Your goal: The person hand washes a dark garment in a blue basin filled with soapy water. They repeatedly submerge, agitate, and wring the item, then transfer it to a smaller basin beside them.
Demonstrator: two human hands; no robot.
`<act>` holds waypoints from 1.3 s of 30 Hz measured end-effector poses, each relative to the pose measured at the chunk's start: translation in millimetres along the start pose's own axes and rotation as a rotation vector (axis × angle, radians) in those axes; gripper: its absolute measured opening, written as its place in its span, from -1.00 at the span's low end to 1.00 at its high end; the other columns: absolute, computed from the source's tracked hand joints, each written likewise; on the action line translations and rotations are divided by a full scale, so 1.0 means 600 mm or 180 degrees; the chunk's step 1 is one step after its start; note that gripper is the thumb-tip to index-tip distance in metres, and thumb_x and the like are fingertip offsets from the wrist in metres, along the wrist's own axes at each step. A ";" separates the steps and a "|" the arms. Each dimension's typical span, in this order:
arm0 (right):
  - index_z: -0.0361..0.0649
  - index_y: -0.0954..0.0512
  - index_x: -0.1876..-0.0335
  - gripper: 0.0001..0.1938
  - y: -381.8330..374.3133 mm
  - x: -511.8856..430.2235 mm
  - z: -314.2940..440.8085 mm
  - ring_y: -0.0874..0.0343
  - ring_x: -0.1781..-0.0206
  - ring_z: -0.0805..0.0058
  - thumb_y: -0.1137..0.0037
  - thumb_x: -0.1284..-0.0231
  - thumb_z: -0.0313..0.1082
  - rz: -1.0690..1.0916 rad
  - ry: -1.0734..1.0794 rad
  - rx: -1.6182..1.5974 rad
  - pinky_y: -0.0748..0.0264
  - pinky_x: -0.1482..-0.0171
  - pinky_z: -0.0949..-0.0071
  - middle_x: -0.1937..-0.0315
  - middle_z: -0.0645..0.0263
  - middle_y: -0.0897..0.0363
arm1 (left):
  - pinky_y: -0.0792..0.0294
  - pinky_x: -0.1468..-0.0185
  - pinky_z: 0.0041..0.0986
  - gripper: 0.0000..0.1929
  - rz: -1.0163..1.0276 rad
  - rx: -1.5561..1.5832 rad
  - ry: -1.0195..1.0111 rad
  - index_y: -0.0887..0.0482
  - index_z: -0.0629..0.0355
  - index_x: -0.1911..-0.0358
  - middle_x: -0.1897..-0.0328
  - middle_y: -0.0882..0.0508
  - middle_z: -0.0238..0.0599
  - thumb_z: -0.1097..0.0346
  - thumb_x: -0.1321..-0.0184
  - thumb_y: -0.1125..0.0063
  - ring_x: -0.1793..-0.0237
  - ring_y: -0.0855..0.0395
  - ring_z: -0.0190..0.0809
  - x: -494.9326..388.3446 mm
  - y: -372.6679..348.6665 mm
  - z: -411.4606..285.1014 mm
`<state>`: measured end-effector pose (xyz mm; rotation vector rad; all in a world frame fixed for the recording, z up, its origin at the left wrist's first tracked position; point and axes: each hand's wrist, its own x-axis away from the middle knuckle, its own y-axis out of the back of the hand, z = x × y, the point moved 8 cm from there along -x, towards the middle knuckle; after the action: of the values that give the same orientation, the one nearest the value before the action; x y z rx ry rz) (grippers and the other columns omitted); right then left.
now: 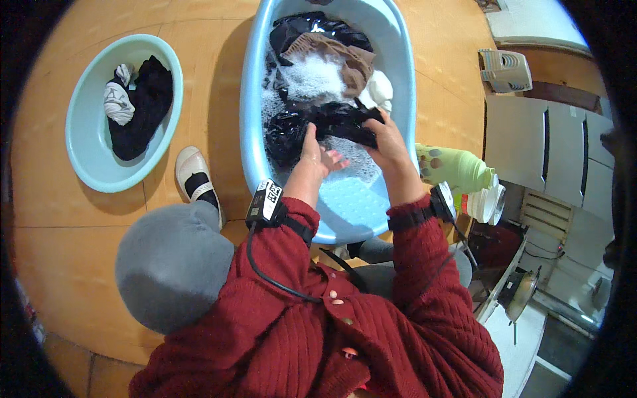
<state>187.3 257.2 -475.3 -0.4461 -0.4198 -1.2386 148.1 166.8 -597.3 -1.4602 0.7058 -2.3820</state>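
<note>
A blue plastic baby bathtub (249, 99) with soapy water stands in front of me. My right hand (389, 142) grips one end of a wet black garment (343, 119), thumb on top. The garment stretches leftward over the suds, its other end lying in the water. Close below it is my left hand (321, 156), fingers spread and palm turned inward; its thumb overlaps the black cloth. Beyond lie a brown ribbed garment (356, 74) under white foam, a white cloth (380, 89) by the right wall and more soaked black fabric (323, 27).
Left of the tub, a pale turquoise basin (82, 129) holds black clothing (142, 114) and a grey-white cloth (118, 103). My shoe (193, 171) is between them. At right are a green container (450, 166), white buckets (485, 204), a plastic stool (506, 71) and white cabinets (517, 139).
</note>
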 end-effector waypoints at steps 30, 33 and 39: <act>-0.31 -0.49 0.22 -0.59 -0.005 -0.057 -0.037 -0.47 0.14 -0.12 0.11 -0.12 -0.05 -0.1177 0.0794 0.3705 -0.40 0.12 0.11 0.29 -0.15 -0.52 | -0.42 0.22 -0.35 -0.75 0.0277 -0.0575 -0.1905 -0.57 0.28 0.32 0.33 -0.60 -0.21 0.26 0.04 -0.07 0.37 -0.57 -0.16 0.004 -0.043 -0.105; -0.33 -0.50 0.21 -0.64 0.050 -0.106 -0.080 -0.50 0.20 -0.10 0.08 -0.08 -0.14 -0.1338 0.0920 0.3391 -0.40 0.09 0.13 0.35 -0.13 -0.55 | -0.44 0.15 -0.33 -0.71 0.0083 -0.0278 -0.1716 -0.56 0.29 0.25 0.24 -0.61 -0.18 0.23 -0.02 -0.09 0.32 -0.59 -0.12 -0.010 -0.020 -0.109; -0.13 -0.37 -0.05 -0.52 -0.005 -0.088 -0.194 -0.39 0.01 -0.13 -0.06 0.13 -0.38 -0.0655 0.1596 0.3978 -0.39 -0.02 0.18 -0.12 -0.17 -0.15 | -0.41 0.11 -0.21 -0.76 -0.0498 -0.0153 -0.1686 -0.53 0.18 0.22 0.23 -0.61 -0.23 0.20 -0.14 -0.01 0.26 -0.58 -0.09 -0.068 0.050 -0.127</act>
<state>177.4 236.0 -601.0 0.9684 -0.7136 -1.0057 98.4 180.5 -673.1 -2.1105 0.5292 -1.9401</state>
